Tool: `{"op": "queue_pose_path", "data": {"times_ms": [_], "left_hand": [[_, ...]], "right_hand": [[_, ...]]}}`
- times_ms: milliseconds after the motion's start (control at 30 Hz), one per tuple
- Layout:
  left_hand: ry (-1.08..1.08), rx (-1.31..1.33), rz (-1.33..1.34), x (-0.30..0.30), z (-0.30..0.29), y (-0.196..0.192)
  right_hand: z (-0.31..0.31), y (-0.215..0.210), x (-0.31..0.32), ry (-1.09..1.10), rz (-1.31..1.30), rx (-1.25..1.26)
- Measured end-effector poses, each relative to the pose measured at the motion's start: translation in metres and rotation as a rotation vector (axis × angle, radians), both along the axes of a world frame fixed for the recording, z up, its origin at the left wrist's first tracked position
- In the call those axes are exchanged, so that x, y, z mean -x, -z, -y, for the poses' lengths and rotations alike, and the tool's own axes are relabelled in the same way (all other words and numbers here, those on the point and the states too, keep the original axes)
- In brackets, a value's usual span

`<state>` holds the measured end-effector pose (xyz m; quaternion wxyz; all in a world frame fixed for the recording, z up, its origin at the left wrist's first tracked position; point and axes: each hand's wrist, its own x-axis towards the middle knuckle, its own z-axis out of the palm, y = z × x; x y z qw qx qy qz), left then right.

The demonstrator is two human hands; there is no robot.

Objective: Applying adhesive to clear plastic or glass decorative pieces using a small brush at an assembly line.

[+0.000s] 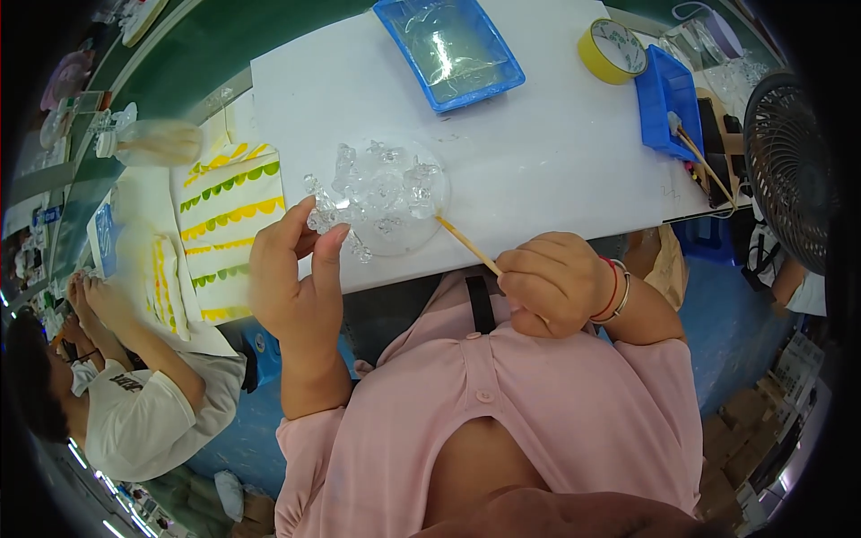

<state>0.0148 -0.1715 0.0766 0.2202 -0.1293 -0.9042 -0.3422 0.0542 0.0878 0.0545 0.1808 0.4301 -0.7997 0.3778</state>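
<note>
At the near edge of the white table, several clear, glassy-looking figurines (420, 184) stand on a round transparent plate (421, 235). My left hand (300, 278) is at the plate's left side. Its thumb and index finger are closed around a small clear knobbly piece (325, 217), whose exact kind I cannot make out. My right hand (552, 278) grips a thin wooden stick (468, 244) in a fist. The stick slants up and left, and its far tip reaches the right side of the plate near the figurines.
A blue tray (516, 76) of clear pieces or liquid lies at the back. Yellow tape (614, 52), a blue bin (668, 72) with a brush-like stick, and a black fan (789, 170) are at right. Patterned sheets (231, 211) lie left, beside a person (161, 403) at work.
</note>
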Motion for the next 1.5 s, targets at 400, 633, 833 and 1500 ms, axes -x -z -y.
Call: {"op": "queue_pose_path", "data": {"times_ms": [400, 633, 833, 1500], "left_hand": [[-0.012, 0.001, -0.002, -0.008, 0.002, -0.001], [-0.022, 0.003, -0.006, -0.008, 0.003, 0.000], [-0.072, -0.025, -0.039, 0.003, 0.001, 0.000], [0.040, -0.128, -0.054, 0.020, -0.003, 0.013]], "right_hand": [[0.013, 0.010, 0.004, 0.012, 0.138, 0.179], [0.002, 0.011, 0.004, 0.078, 0.186, 0.216], [-0.014, 0.006, 0.000, 0.167, 0.466, 0.377], [-0.023, -0.018, 0.093, 0.527, 0.265, 0.087]]}}
